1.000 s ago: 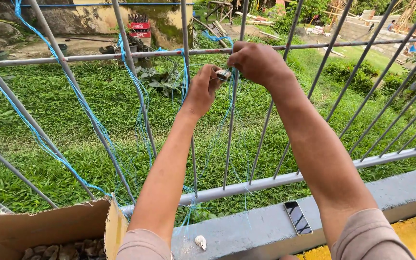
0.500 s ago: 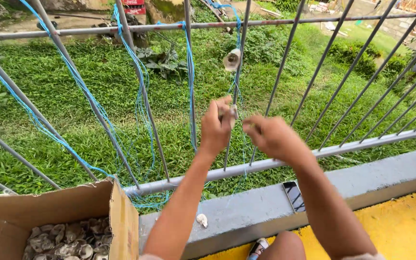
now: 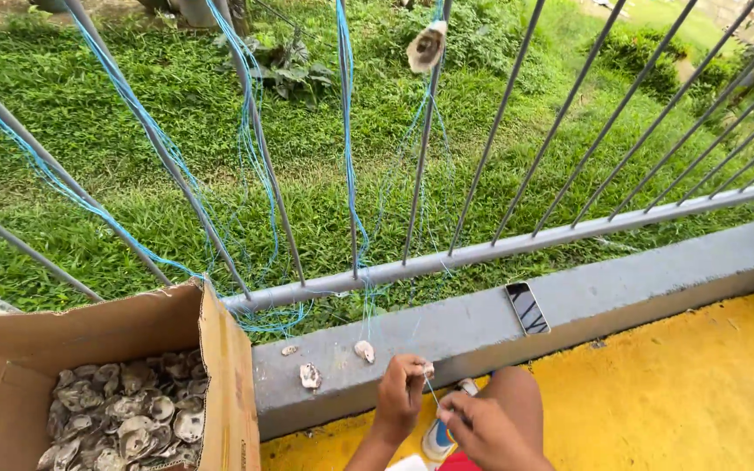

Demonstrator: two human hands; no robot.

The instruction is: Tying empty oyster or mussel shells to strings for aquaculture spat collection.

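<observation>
Near the bottom edge, the left hand [image 3: 401, 394] and right hand [image 3: 482, 429] both pinch a thin blue string [image 3: 430, 386], held taut between them for threading. A small pale shell [image 3: 428, 370] sits at the left fingertips. Left, an open cardboard box of grey shells [image 3: 124, 414] lies within reach; beyond, the grey concrete ledge [image 3: 621, 292] and metal railing [image 3: 499, 249] close the far side.

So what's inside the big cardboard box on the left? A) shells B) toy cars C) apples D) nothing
A: the open cardboard box is filled with a heap of greyish shells, like the loose ones lying on the grey ledge beside it.
</observation>
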